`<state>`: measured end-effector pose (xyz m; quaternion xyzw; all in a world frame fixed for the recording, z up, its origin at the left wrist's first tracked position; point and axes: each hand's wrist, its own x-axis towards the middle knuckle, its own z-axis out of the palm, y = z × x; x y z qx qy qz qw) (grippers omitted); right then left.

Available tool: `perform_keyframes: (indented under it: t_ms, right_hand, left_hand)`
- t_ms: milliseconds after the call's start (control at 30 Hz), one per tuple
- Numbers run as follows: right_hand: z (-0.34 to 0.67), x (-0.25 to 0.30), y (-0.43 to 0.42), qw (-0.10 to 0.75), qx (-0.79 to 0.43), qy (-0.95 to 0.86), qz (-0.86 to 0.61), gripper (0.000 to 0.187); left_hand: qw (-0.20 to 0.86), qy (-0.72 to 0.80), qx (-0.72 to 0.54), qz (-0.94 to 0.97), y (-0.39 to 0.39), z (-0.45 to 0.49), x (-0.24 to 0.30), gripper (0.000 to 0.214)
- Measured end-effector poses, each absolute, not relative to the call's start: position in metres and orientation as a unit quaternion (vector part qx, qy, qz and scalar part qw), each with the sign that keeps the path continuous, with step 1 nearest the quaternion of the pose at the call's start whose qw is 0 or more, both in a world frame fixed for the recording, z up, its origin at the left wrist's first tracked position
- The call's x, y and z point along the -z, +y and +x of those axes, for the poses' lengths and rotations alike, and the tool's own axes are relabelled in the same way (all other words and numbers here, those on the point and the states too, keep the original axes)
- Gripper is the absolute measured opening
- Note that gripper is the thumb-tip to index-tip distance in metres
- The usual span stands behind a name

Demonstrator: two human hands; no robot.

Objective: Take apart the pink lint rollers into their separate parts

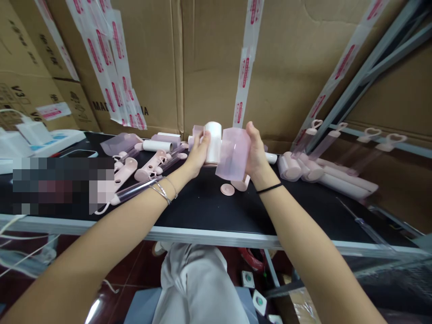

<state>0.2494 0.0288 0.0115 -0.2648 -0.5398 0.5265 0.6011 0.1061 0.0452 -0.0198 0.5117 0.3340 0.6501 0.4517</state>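
Observation:
My left hand grips a white paper roll held upright above the black table. My right hand holds a translucent pink cover right beside the roll, touching it or nearly so. Both hands are closed on their parts near the back of the table. A small pink round cap lies on the table just below my hands, with another pink piece next to it.
Pink handles, clear tubes and white rolls lie at the left. A pile of assembled pink and white rollers sits at the right. Cardboard boxes with hanging tape strips stand behind. A white device is at the far left.

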Motion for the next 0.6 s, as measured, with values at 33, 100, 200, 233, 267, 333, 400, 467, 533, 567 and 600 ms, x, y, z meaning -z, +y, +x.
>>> perform_keyframes:
  t_ms: [33,100,200,233,267,333,400,467,533,567,600]
  right_hand:
    - [0.246,-0.010,0.029,0.603,-0.527,-0.538,-0.264,0.057]
    - [0.242,-0.007,0.034,0.616,-0.518,-0.530,-0.267,0.057]
    - [0.244,-0.002,0.048,0.638,-0.499,-0.518,-0.275,0.059]
    - [0.246,0.000,0.052,0.638,-0.497,-0.518,-0.279,0.060]
    - [0.247,0.002,0.056,0.639,-0.492,-0.518,-0.284,0.060]
    - [0.250,0.005,0.062,0.646,-0.468,-0.519,-0.307,0.061]
    - [0.250,0.009,0.064,0.661,-0.417,-0.518,-0.346,0.061]
    - [0.251,0.013,0.064,0.672,-0.349,-0.524,-0.390,0.062]
    - [0.253,0.017,0.065,0.672,-0.283,-0.534,-0.428,0.062]
    - [0.255,0.018,0.065,0.669,-0.256,-0.538,-0.444,0.062]
    - [0.257,0.019,0.066,0.664,-0.236,-0.545,-0.454,0.062]
  left_hand:
    - [0.448,0.331,-0.642,0.527,0.045,0.109,0.023,0.058]
    - [0.451,0.322,-0.627,0.548,0.042,0.114,0.026,0.057]
    - [0.471,0.327,-0.600,0.558,0.034,0.118,0.027,0.057]
    - [0.474,0.335,-0.591,0.560,0.032,0.118,0.027,0.058]
    - [0.476,0.344,-0.584,0.561,0.030,0.118,0.026,0.060]
    - [0.471,0.359,-0.573,0.566,0.028,0.117,0.025,0.062]
    - [0.461,0.370,-0.568,0.573,0.027,0.116,0.025,0.064]
    - [0.452,0.374,-0.571,0.574,0.027,0.115,0.026,0.066]
    - [0.447,0.370,-0.584,0.568,0.028,0.115,0.027,0.067]
    - [0.444,0.367,-0.591,0.565,0.030,0.115,0.027,0.067]
    - [0.442,0.365,-0.597,0.562,0.031,0.115,0.028,0.067]
